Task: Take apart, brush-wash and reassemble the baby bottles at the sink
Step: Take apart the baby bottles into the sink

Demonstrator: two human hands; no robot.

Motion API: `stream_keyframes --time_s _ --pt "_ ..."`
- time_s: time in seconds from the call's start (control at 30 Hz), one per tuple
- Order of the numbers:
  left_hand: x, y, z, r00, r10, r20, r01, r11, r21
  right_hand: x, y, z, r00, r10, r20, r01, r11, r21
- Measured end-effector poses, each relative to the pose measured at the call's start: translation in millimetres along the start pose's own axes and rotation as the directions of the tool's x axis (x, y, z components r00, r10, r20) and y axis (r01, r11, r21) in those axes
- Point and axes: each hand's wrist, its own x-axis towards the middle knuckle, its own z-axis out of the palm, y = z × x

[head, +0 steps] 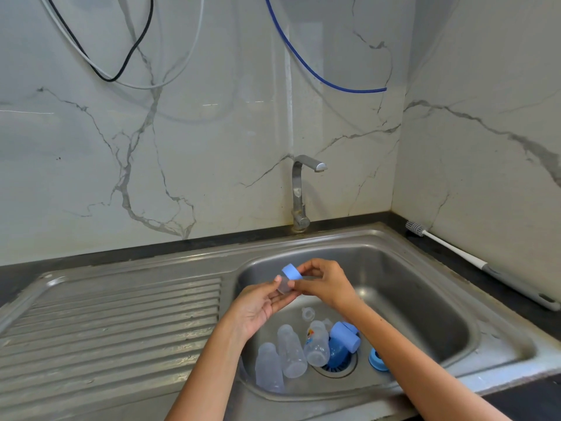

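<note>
A: Baby-bottle blue plastic screw ring (292, 272) with clear teat (284, 285): above steel sink (425, 287), left hand (263, 302) cradling, right hand (321, 282) pinching ring.

B: Light, likely slick; teat soft. Grip ring's rim.

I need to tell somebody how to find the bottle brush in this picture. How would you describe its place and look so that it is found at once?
Start at the steel sink and look to its right, along the dark counter under the marble side wall. The bottle brush lies there flat against the wall. It is the only long thin thing there: white handle, small grey bristle head pointing towards the back corner.
</note>
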Motion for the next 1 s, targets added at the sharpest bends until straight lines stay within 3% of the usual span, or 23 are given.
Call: stream_keyframes --time_s 0.1,0.2,0.27,0.33,0.4,0.5,0.67,0.73,0.87,1.0 --pt "2 0 3 0.999 0.023 -0.042 -0.022 0.999 0.035 -2 -8 -10 0.992 0.111 0.066 -0.123 0.970 0.210" --pt "3 -3 4 0.992 0.063 -0.107 -0.055 0.996 0.076 8 -5 -36 0.971 0.238 -0.009 -0.233 0.956 0.177" --pt "4 -6 3 0.987 0.097 -0.131 -0.078 0.986 0.147 20 12 -66 0.931 0.316 -0.180 -0.349 0.916 -0.196" --pt "5 -9 3 0.980 0.119 -0.157 -0.085 0.975 0.207 24 35 -95 0.879 0.383 -0.283 -0.472 0.626 -0.621" --pt "5 -13 5 0.975 0.131 -0.179 -0.082 0.963 0.258 22 57 -109 0.799 0.524 -0.296 -0.532 0.388 -0.752" --pt "7 -16 8 0.976 0.127 -0.176 -0.076 0.959 0.275 19 73 -108 0.678 0.712 -0.181 -0.499 0.266 -0.824" --pt "6 -19 12 0.982 0.107 -0.158 -0.047 0.939 0.341 11 68 -74 0.426 0.904 0.045 -0.396 0.231 -0.889" --pt "4 -20 14 0.983 0.107 -0.151 -0.043 0.926 0.374 10 66 -64 0.392 0.916 0.082 -0.358 0.234 -0.904" --pt "-1 -21 16 0.984 0.095 -0.151 -0.029 0.919 0.392 8 63 -58 0.394 0.913 0.110 -0.321 0.249 -0.914" --pt "-1 -23 13 0.980 0.111 -0.163 -0.036 0.915 0.403 9 58 -58 0.519 0.843 0.143 -0.308 0.340 -0.888"
